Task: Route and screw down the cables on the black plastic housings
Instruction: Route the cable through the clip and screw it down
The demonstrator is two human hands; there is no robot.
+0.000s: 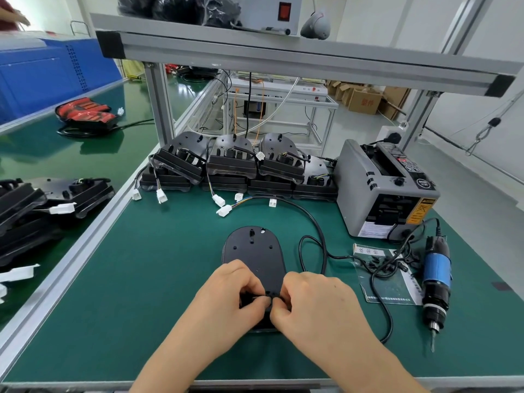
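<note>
Green-matted desk [136,279]. Black oval plastic housing [252,251] lies flat at centre. Left hand [232,290] and right hand [314,302] cover its near end, fingers curled, pinching the black cable [317,222]. Brown cardboard box [364,102] behind, red "塑件".

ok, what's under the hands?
The black housing's near end; left hand and right hand pinch a small black part there. Its shape and any screw are covered.

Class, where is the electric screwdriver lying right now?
Head view: the electric screwdriver lies at the right of the green mat, beside the laminated sheet, nearer than the grey tape dispenser.
</note>
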